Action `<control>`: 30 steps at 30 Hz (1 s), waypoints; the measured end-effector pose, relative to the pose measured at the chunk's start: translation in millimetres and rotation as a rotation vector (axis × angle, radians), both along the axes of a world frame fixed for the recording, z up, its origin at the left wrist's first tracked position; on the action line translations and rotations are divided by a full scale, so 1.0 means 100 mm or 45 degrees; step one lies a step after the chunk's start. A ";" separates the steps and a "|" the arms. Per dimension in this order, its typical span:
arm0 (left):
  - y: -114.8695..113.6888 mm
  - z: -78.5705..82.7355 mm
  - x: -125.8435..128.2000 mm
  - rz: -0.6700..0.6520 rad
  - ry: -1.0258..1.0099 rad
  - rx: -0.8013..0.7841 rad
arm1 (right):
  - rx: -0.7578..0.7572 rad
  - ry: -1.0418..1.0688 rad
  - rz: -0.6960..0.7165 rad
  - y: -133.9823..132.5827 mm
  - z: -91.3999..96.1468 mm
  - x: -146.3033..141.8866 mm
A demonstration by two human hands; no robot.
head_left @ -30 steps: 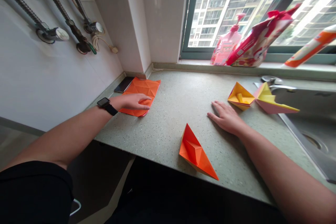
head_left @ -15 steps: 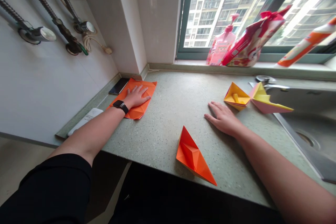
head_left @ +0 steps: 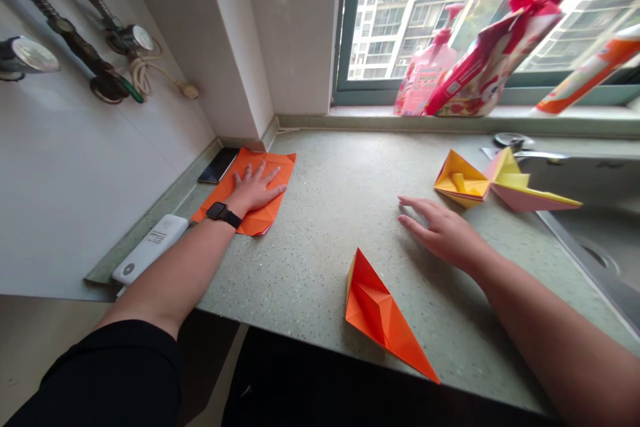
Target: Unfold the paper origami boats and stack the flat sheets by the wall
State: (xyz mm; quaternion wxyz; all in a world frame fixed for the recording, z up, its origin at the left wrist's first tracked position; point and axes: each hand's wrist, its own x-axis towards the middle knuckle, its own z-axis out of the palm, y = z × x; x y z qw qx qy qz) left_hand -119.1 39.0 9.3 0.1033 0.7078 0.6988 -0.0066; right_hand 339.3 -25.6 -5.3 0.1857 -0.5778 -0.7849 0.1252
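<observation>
My left hand (head_left: 254,189) lies flat with fingers spread on creased orange paper (head_left: 273,213) at the left of the counter. Over on the right, my right hand (head_left: 440,227) hovers low above or rests lightly on the counter, its fingers stretched out and holding nothing. An orange folded paper boat (head_left: 385,313) stands near the front edge, between my arms. Beyond my right hand are a yellow paper boat (head_left: 463,180) and a pink-and-yellow paper boat (head_left: 525,190), side by side next to the sink.
A black phone (head_left: 219,165) and a white power bank (head_left: 151,247) lie along the left wall. The metal sink (head_left: 600,227) borders the counter (head_left: 320,213) on the right. A pink pump bottle (head_left: 425,77), a red bag (head_left: 490,60) and an orange-white bottle (head_left: 585,73) stand on the windowsill.
The view has shifted a little. My right hand's fingers have lifted slightly from their flatter pose. My left hand stays spread on the orange paper.
</observation>
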 end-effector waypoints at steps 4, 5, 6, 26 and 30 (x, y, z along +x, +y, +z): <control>0.02 -0.01 0.01 0.013 0.016 0.000 | -0.182 0.156 0.242 -0.27 0.30 -0.20; 0.02 -0.02 0.01 0.023 0.015 0.003 | -0.260 0.169 0.318 -0.33 0.36 -0.25; 0.03 -0.03 0.01 0.032 0.012 0.005 | -0.337 0.173 0.374 -0.39 0.41 -0.30; -0.02 0.01 0.02 0.172 -0.003 0.077 | -0.670 0.244 0.596 -0.47 0.54 -0.54; -0.05 0.07 -0.01 0.212 -0.039 0.090 | -0.605 0.490 0.490 -0.31 0.59 -0.51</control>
